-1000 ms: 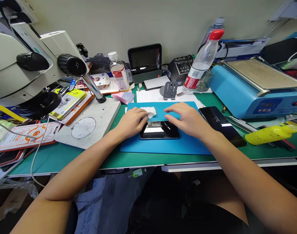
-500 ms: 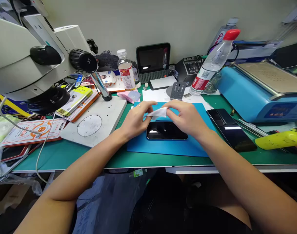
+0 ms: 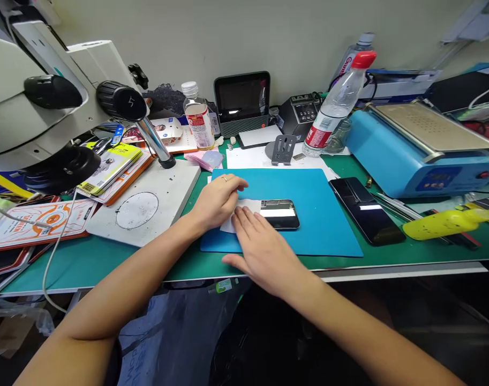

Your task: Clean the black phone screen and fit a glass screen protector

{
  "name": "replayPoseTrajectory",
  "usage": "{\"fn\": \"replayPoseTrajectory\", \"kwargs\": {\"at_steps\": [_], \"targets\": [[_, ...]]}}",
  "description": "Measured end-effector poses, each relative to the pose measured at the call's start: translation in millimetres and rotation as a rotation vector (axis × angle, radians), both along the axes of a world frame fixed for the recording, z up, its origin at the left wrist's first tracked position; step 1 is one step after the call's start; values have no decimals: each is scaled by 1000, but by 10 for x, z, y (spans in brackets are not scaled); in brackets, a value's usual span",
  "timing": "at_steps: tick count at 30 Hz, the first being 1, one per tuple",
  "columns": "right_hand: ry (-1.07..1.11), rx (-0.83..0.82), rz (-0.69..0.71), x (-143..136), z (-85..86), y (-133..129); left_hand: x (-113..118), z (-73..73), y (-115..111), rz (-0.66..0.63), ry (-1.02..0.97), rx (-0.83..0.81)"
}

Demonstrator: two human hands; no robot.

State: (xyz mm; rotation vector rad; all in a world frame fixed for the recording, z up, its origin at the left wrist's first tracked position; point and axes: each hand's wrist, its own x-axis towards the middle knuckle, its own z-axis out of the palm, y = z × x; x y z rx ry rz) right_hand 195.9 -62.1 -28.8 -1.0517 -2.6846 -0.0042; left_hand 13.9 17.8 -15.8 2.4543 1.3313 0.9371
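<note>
A smartphone (image 3: 280, 221) lies face up on a blue mat (image 3: 324, 225), its left part covered by a white wipe (image 3: 250, 205). My right hand (image 3: 266, 249) rests flat over the wipe, fingers stretched out and thumb apart. Beside the phone's upper left end, my left hand (image 3: 218, 201) is closed with curled fingers. A ring shows on it. Whatever its fingers grip, if anything, is hidden. Part of the wipe shows below and between the two hands.
At left a microscope (image 3: 47, 118) overhangs its pale base (image 3: 175, 195). A second dark phone (image 3: 365, 212) and a yellow bottle (image 3: 441, 225) lie right of the mat. Behind stand a phone stand (image 3: 283, 150), a red-capped bottle (image 3: 335, 110) and a blue heating plate machine (image 3: 389, 155).
The wipe, held between both hands above the phone before, now lies on its left part. My right hand has moved left and down and flattened. The view has shifted slightly.
</note>
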Motion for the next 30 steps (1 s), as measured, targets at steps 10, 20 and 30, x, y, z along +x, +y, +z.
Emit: {"fn": "replayPoseTrajectory", "kwargs": {"at_steps": [10, 20, 30], "targets": [[-63, 84, -131, 515, 25, -218, 56, 60, -69, -164, 259, -127], [-124, 155, -127, 1040, 35, -149, 52, 109, -102, -295, 400, -84], [30, -69, -62, 145, 47, -107, 54, 44, -63, -203, 262, -120]]}}
